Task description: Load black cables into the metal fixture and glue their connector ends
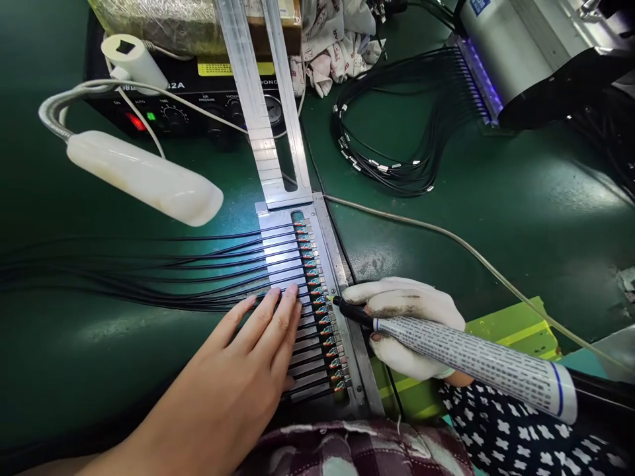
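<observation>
My left hand [248,354] is bare and lies flat, its fingertips on the black cables [228,268] and the metal fixture [285,254]. The cables run side by side across this fixture, each ending in a small connector with coloured wires [317,291] along the right edge. In a stained white glove, my right hand [417,317] is closed round a thick marker pen [466,354] with a printed white barrel and black front. Its yellowish tip is at the row of connectors near the middle; whether it touches one I cannot tell.
A slotted metal cover [248,99] stands raised behind the fixture. A white lamp [143,175] hangs at the left before a black control box [198,112]. Coiled black cables [381,165] lead into a silver machine [526,53]. A yellow-green board [516,337] lies at right.
</observation>
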### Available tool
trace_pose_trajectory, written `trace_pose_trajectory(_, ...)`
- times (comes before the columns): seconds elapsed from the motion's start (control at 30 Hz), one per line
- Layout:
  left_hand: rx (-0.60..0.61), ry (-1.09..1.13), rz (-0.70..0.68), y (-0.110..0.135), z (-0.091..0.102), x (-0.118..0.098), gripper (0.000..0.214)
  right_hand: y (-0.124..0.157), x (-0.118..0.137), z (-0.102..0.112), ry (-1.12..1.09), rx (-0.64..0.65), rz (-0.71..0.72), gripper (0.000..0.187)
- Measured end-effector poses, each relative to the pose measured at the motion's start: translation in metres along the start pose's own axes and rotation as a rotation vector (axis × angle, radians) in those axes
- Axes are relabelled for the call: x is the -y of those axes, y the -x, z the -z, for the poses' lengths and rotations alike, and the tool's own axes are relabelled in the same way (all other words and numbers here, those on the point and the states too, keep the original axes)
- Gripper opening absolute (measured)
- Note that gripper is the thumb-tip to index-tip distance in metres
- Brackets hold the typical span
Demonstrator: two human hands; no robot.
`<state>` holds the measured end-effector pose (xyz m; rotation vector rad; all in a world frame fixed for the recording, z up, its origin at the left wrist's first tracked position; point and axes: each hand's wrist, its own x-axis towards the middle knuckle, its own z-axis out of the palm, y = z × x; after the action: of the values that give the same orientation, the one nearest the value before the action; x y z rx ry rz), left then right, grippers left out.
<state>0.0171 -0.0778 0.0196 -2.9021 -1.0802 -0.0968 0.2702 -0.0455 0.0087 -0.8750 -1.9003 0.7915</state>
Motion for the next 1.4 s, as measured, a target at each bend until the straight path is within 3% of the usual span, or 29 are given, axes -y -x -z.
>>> trace_pose_trajectory(0.17,0.008,0.054,-0.061,0.011,-0.002,-0.007,0.053,0.003,0.009,0.002,0.045,-0.069,0.008,0.016)
trace_pose_trajectory(0.33,0.026,0.132,-0.09,0.019,-0.002,-0.013,0.067,0.007,0.011,0.001,0.089,-0.019,0.029,0.017)
trace_pose_trajectory(0.7,0.047,0.143,-0.095,0.021,-0.004,-0.012,0.078,0.005,0.005,-0.003,0.064,-0.006,0.012,0.013)
trace_pose_trajectory(1.4,0.06,0.135,-0.09,0.02,-0.004,-0.012,0.081,0.007,0.004,-0.003,0.049,-0.014,0.023,0.012)
